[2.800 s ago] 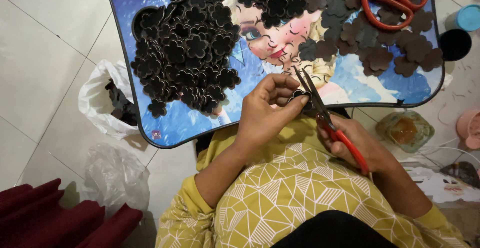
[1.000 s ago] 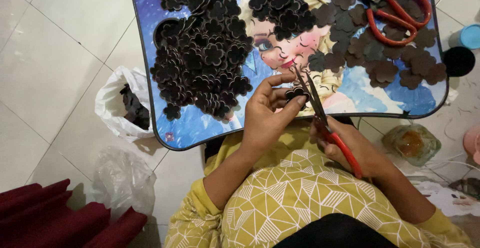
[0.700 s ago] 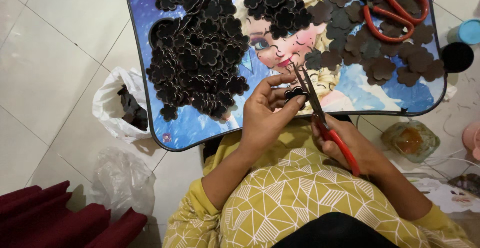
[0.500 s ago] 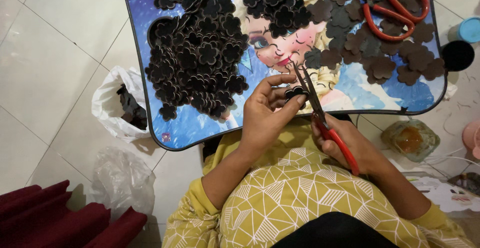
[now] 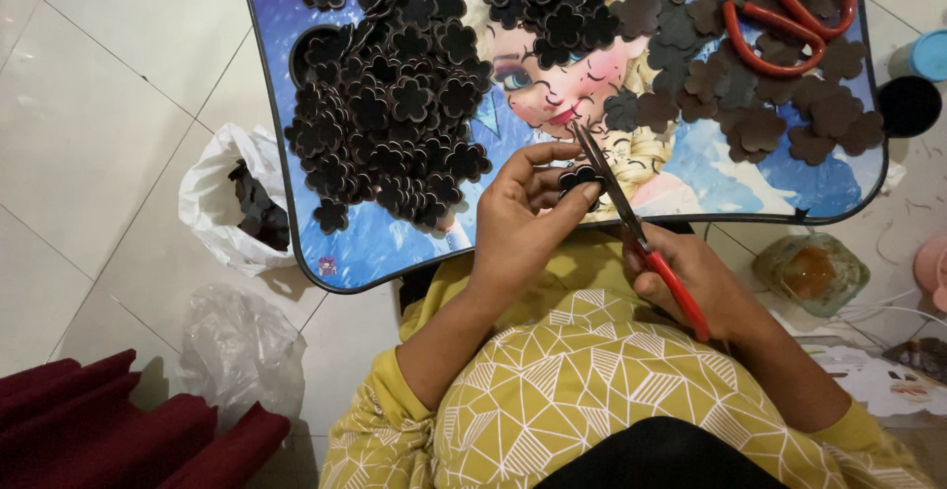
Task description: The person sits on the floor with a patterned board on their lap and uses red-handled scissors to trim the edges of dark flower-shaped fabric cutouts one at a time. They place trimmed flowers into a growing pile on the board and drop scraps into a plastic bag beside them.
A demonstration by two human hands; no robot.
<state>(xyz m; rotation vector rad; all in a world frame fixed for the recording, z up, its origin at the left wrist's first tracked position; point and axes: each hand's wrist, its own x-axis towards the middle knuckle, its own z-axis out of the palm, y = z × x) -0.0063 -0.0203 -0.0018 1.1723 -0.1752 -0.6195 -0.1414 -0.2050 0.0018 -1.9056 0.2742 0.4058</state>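
Tiled floor, cartoon-print lap table (image 5: 395,242), left hand (image 5: 523,223) pinching dark flower cutout (image 5: 577,178), right hand (image 5: 695,282) gripping red-handled scissors (image 5: 631,227)

Flower pile (image 5: 390,104) crowds tray (image 5: 365,247) left; bare strip along tray front edge.

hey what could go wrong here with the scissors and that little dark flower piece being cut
1. The left hand pinches the small flower piece right against the blades of the red-handled scissors, so a slip might nick the fingertips.
2. The big pile of cut flowers reaches close to the lap table's edge; a nudge could spill some onto the floor.
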